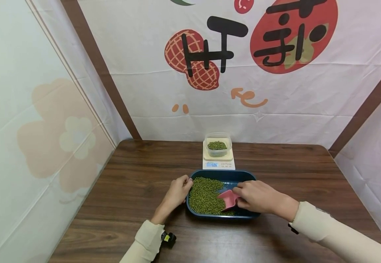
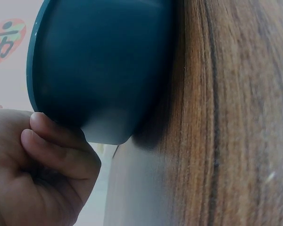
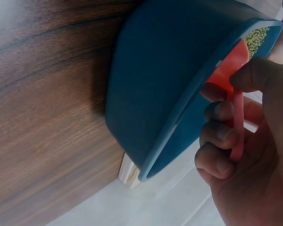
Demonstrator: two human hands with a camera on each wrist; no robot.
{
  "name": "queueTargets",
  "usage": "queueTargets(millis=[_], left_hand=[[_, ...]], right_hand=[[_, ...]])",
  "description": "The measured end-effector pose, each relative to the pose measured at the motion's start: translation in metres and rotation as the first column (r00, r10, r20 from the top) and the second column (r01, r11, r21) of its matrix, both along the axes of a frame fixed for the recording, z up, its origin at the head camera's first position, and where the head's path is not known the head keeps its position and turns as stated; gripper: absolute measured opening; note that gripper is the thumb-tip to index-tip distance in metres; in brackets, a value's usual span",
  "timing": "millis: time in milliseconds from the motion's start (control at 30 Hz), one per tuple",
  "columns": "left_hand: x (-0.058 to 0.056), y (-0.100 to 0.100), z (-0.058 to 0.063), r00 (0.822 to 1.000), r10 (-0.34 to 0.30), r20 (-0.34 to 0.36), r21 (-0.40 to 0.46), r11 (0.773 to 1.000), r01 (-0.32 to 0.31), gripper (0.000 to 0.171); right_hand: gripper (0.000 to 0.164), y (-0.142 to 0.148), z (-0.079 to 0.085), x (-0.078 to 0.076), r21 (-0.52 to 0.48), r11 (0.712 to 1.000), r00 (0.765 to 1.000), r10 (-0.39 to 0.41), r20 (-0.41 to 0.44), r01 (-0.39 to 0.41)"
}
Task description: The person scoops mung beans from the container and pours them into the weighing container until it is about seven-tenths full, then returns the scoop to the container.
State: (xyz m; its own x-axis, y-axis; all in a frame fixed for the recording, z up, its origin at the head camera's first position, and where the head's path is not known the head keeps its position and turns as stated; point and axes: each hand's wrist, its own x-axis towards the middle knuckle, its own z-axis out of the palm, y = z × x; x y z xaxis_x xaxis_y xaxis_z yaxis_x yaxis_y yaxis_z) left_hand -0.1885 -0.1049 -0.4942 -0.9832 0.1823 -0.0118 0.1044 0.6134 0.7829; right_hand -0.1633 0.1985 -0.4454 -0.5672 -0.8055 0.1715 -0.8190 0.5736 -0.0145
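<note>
A dark blue tray on the table holds green mung beans, heaped toward its left side. My left hand grips the tray's left rim; the left wrist view shows its fingers curled at the edge. Inside the tray's right half, my right hand holds a pink scoop. The right wrist view shows the fingers wrapped round the scoop's handle. The scoop's bowl tilts against the edge of the beans, and its inside looks bare of beans in the head view.
Behind the tray stands a white kitchen scale with a lit display. A clear plastic container with some mung beans sits on it. The brown wooden table meets a printed cloth backdrop at its far edge.
</note>
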Motion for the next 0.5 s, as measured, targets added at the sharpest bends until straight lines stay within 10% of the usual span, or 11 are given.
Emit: queueTargets(millis=[500], left_hand=[[-0.002, 0.001, -0.003, 1.0, 0.009, -0.008, -0.001, 1.0, -0.009, 0.032]], right_hand=[[0.005, -0.012, 0.001, -0.001, -0.008, 1.0, 0.999, 0.027, -0.02, -0.027]])
